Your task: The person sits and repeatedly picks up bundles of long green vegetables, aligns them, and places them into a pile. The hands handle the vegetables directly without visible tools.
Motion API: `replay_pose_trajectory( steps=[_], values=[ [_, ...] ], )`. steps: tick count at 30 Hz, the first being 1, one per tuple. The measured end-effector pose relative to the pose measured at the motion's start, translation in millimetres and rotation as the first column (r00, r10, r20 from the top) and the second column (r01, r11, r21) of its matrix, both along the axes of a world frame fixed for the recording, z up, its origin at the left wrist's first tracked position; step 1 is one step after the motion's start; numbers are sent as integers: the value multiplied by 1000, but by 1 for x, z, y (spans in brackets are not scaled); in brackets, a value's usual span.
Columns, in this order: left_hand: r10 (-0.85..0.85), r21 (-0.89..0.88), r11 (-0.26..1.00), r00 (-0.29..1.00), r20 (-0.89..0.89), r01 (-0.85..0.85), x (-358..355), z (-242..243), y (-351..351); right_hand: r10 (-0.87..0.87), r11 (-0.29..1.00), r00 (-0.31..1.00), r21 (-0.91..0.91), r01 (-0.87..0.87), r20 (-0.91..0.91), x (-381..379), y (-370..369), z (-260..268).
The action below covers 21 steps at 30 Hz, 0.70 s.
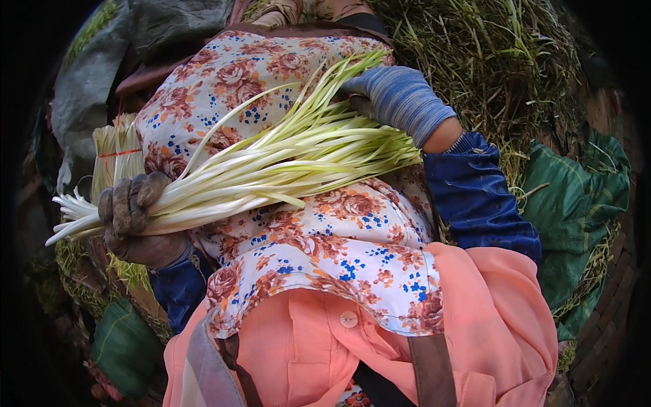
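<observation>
A loose bunch of blanched chives (264,168), white at the base and yellow-green toward the tips, lies slantwise over my lap. My left hand (137,219), in a dirt-stained glove, is wrapped around the white stalks close to their base ends, which stick out past the fist. At the leafy end is my right hand (391,99), in a blue knitted glove; its thumb and fingers are at the upper leaves, but their grip is partly hidden. Under the bunch spreads a floral apron (351,203). One stalk stands apart, curving above the others.
Pale bundles (114,152) tied with red string are beside my left knee. Heaped dry and green grass-like leaves (483,61) lie at the upper right. Green woven sacking (569,198) lies right, more green sacking (124,346) lower left, and grey sheeting (86,96) upper left.
</observation>
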<state>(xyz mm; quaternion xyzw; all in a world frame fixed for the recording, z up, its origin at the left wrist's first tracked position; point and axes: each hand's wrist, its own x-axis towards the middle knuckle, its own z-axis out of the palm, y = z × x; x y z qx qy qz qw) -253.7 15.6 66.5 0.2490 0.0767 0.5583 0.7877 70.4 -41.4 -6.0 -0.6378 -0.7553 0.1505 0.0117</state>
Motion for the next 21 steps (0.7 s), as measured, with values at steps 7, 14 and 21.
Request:
replay_pose_trajectory(
  steps=[7, 14, 21],
  values=[
    [-24, 8, 1000, 1000, -18, 25, -2, 0, 0, 21, 994, 996, 107, -30, 84, 0, 4, -10],
    [-17, 8, 1000, 1000, -13, 17, -1, -2, -1, 108, 976, 994, 187, -109, 11, -4, 0, -19],
    [-8, -8, 1000, 1000, -9, 8, -2, 0, -2, -84, 955, 969, 260, 145, -231, 6, -18, -19]
  ],
)
